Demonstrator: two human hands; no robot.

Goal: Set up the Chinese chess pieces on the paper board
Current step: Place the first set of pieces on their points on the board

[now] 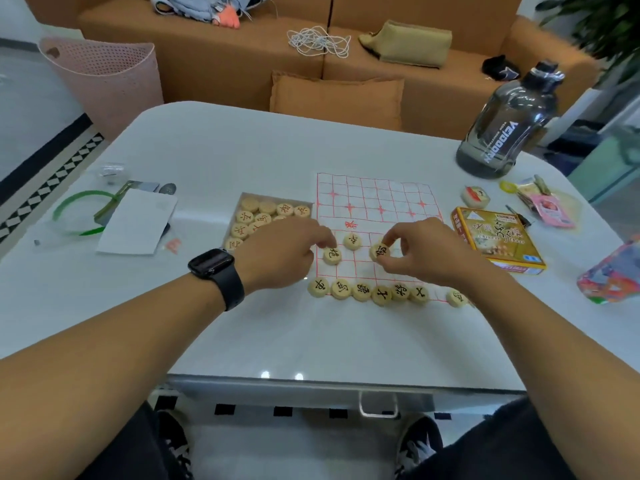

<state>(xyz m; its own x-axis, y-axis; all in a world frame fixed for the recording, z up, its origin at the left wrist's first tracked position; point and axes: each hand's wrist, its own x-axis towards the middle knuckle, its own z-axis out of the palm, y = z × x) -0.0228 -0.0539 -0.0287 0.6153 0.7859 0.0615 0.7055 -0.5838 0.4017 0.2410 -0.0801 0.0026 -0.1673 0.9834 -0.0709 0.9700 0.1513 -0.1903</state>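
Note:
A paper board (377,202) with a red grid lies on the white table. Several round wooden pieces (362,292) with black characters stand in a row along its near edge. My left hand (287,252), a black watch on its wrist, touches a black-lettered piece (331,256) at the board's left with a fingertip. My right hand (420,251) pinches another piece (379,251) tilted just above the board. A third piece (352,241) lies between them. An open box (263,216) left of the board holds several more pieces, partly hidden by my left hand.
The yellow chess-set lid (498,239) lies right of the board. A large dark water bottle (509,123) stands at the far right. A white paper (138,221) and green ring (81,213) lie at left. Small packets (550,206) and a colourful pack (613,271) crowd the right edge.

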